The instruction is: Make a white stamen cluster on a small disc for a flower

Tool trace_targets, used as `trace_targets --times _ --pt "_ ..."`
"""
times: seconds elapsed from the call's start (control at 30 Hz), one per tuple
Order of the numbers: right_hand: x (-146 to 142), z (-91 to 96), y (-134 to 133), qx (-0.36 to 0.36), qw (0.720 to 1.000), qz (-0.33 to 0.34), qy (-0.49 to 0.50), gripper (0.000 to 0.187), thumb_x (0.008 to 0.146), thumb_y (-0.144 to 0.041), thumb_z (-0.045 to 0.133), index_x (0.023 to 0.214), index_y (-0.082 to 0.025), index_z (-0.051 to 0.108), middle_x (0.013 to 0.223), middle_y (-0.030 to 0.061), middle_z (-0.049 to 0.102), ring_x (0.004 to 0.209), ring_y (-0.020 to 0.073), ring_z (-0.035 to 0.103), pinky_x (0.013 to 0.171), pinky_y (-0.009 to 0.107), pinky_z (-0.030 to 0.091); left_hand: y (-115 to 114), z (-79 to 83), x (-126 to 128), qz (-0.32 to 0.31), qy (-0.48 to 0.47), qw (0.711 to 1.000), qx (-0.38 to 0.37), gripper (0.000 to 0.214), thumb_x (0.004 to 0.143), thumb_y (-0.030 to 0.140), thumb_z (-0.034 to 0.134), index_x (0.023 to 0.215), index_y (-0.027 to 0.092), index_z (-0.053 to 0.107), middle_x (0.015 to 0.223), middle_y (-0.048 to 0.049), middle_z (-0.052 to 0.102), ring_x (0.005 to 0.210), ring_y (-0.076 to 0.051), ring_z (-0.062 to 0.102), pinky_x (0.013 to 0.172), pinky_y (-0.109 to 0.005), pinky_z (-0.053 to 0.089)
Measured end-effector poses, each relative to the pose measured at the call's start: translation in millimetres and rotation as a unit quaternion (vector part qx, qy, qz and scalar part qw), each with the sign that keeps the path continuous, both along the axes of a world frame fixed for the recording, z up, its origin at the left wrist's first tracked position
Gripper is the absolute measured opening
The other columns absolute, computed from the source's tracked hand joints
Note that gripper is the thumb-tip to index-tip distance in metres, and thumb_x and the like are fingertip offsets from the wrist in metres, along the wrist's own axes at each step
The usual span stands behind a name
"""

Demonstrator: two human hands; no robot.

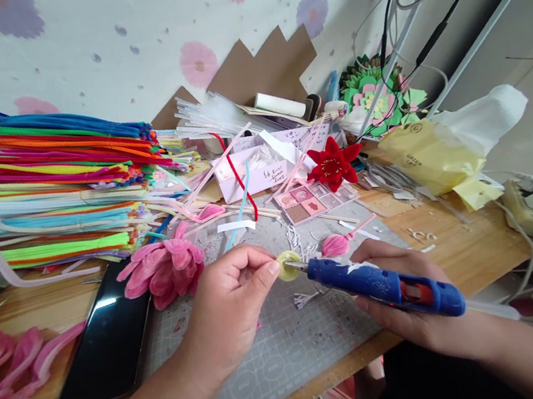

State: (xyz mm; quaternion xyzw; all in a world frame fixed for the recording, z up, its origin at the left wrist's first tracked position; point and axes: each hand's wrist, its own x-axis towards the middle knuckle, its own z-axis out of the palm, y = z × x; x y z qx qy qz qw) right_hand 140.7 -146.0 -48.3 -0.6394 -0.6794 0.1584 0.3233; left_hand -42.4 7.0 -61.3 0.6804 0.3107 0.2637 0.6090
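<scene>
Head view: looked first for the small yellow disc (290,274). Found where, from the fingers?

Directly at the fingertips of the left hand (227,307). Saw thumb and forefinger pinched together on the disc's left edge, leaving most of the round face free toward the right, above the grey mat (254,377).

And the blue glue gun (370,281)? Checked for a grip there too?

Yes. Saw the right hand (421,327) wrapped around the body, showing above and below, fingers clamped on the gun. Could not make out the trigger finger, hidden from this side.

Noted the long axis?

Slanted: rear end low and to the right, metal tip (298,265) higher and to the left, aimed at the disc. Read the tip as lying over the face, just beside the left fingertips. Could not tell contact from a slight gap.

And judged which hand nearer to the disc?

Left, by its hold; right, set apart by the gun's front half, with a pink bud (335,246) lying near, beyond the gun.
</scene>
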Motion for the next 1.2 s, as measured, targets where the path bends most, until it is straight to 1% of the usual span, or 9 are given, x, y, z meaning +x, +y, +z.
trace_targets --times 0.17,0.3,0.4,0.47,0.6,0.8,0.9,1.0,1.2 --pt "-1.1 0.0 0.2 0.009 1.000 -0.007 -0.020 0.016 0.075 -0.014 0.053 0.063 -0.021 0.044 0.065 -0.0004 0.047 0.064 0.0153 0.048 0.059 0.029 0.041 -0.2 -1.3 -0.8 0.004 -0.002 1.000 -0.003 0.017 0.081 0.035 0.063 0.071 0.021 0.064 0.075 -0.0023 0.063 0.065 -0.016 0.055 0.047 -0.024 0.037" --pt "-0.5 0.5 -1.8 -0.008 1.000 -0.011 -0.015 0.011 0.074 -0.013 0.054 0.067 -0.021 0.051 0.069 0.0015 0.052 0.066 0.0167 0.051 0.060 0.030 0.044 0.6 -2.2 -1.0 0.007 -0.007 1.000 -0.006 0.017 0.081 0.034 0.063 0.070 0.021 0.064 0.075 -0.0024 0.063 0.066 -0.016 0.055 0.048 -0.024 0.038" --pt "1.1 0.1 -3.5 0.000 1.000 -0.015 0.011 0.011 0.073 -0.011 0.057 0.076 -0.021 0.059 0.084 0.0050 0.060 0.078 0.0198 0.058 0.068 0.032 0.050 1.3 -2.4 -0.7 0.008 -0.009 1.000 -0.013 0.017 0.080 0.034 0.063 0.069 0.021 0.064 0.073 -0.0012 0.061 0.063 -0.014 0.053 0.047 -0.023 0.037" --pt "2.1 -0.3 -4.1 0.008 1.000 -0.019 0.015 0.012 0.073 -0.010 0.058 0.077 -0.021 0.060 0.090 0.0058 0.062 0.082 0.0205 0.060 0.072 0.032 0.051 1.4 -2.4 -0.6 0.006 -0.007 1.000 -0.015 0.017 0.081 0.034 0.063 0.069 0.021 0.064 0.074 -0.0009 0.061 0.064 -0.015 0.053 0.048 -0.023 0.038" --pt "3.0 0.0 -3.9 0.009 1.000 -0.028 0.011 0.011 0.077 -0.010 0.057 0.076 -0.021 0.057 0.088 0.0047 0.062 0.078 0.0184 0.060 0.068 0.031 0.050 1.0 -2.0 -0.2 0.001 -0.007 1.000 -0.006 0.016 0.081 0.034 0.064 0.070 0.021 0.065 0.077 -0.0017 0.062 0.072 -0.017 0.056 0.053 -0.024 0.040" --pt "3.8 2.0 -3.6 0.014 1.000 -0.011 0.015 0.011 0.078 -0.011 0.055 0.078 -0.022 0.056 0.083 0.0039 0.061 0.076 0.0179 0.058 0.067 0.030 0.048 2.4 -2.6 0.5 -0.018 -0.025 0.999 0.016 0.014 0.082 0.030 0.064 0.071 0.022 0.066 0.078 -0.0009 0.062 0.076 -0.016 0.055 0.063 -0.026 0.043" --pt "4.9 1.8 -4.4 0.021 0.999 -0.021 0.023 0.011 0.078 -0.011 0.056 0.075 -0.022 0.055 0.080 0.0028 0.058 0.073 0.0164 0.056 0.065 0.029 0.047 2.4 -3.8 -0.2 -0.015 -0.025 1.000 0.006 0.015 0.082 0.031 0.064 0.071 0.022 0.066 0.078 -0.0007 0.062 0.076 -0.016 0.055 0.062 -0.026 0.043" --pt "5.3 1.5 -4.1 0.025 0.998 -0.031 0.050 0.011 0.077 -0.011 0.056 0.079 -0.021 0.058 0.081 0.0027 0.058 0.072 0.0156 0.056 0.064 0.028 0.047 2.1 -4.1 -0.4 -0.014 -0.020 1.000 -0.001 0.015 0.082 0.032 0.063 0.072 0.021 0.065 0.077 -0.0005 0.062 0.075 -0.017 0.055 0.061 -0.026 0.042" --pt "7.7 2.9 -2.0 0.016 0.999 -0.025 0.040 0.010 0.078 -0.011 0.056 0.075 -0.019 0.060 0.080 0.0035 0.060 0.071 0.0153 0.057 0.064 0.028 0.047 5.1 -2.1 0.6 -0.018 -0.031 0.997 0.075 0.013 0.083 0.026 0.062 0.071 0.020 0.065 0.079 0.0002 0.063 0.076 -0.015 0.057 0.073 -0.027 0.043"
